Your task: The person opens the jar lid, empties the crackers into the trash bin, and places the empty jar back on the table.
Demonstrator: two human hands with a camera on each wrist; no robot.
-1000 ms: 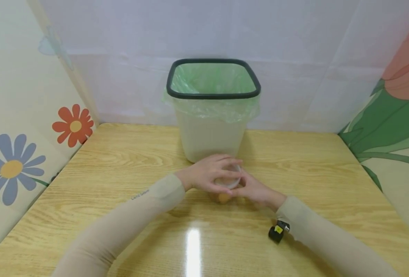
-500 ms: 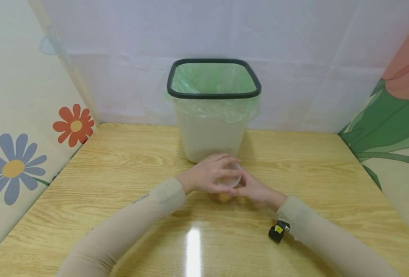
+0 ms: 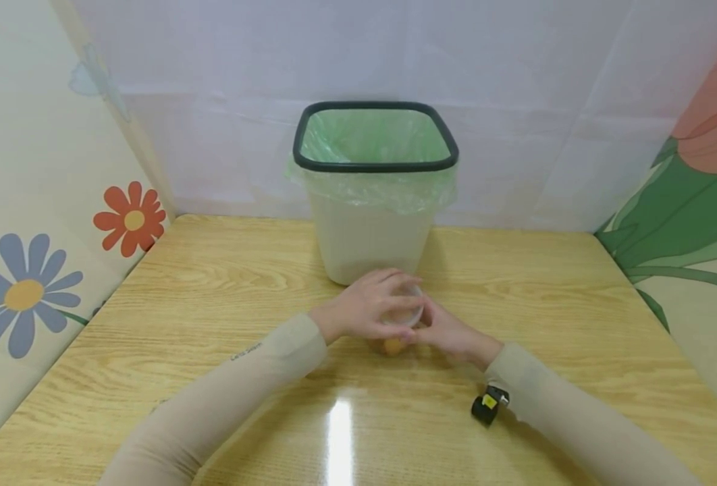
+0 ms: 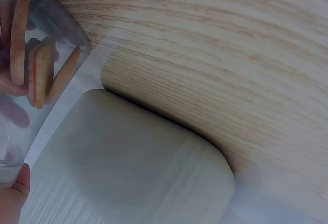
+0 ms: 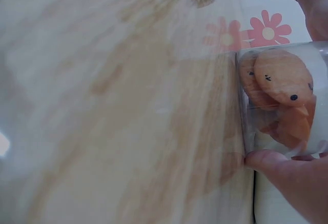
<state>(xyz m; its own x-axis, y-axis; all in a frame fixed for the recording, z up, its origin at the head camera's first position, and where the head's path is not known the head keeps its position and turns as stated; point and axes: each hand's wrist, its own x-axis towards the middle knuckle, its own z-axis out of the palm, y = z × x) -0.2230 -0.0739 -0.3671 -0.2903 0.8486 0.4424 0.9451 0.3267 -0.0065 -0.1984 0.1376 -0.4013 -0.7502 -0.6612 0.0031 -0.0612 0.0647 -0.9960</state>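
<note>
A clear round jar [image 4: 77, 60] stands on the table, just in front of the bin. Round orange-brown cookies [image 5: 284, 75], some with small dark dots, lie inside it; their edges show in the left wrist view. My left hand [image 3: 367, 305] reaches over the jar from the left, fingers bent around its clear round lid [image 3: 415, 314]. From the right, my right hand [image 3: 449, 332] grips the jar's side, and its thumb [image 5: 274, 165] presses low on the wall in the right wrist view. The hands cover much of the jar in the head view.
Behind the hands stands a pale bin [image 3: 370, 236] with a dark rim and a green bag liner [image 3: 383, 192]. Wood-grain table [image 3: 225, 270] surrounds the jar. Flower-printed panels [image 3: 24, 169] flank the table, and a white cloth [image 3: 516, 101] hangs behind. A small black camera [image 3: 486, 405] sits at the right wrist.
Both hands stay at the jar, which keeps its place. The left hand and forearm shift only very slightly.
</note>
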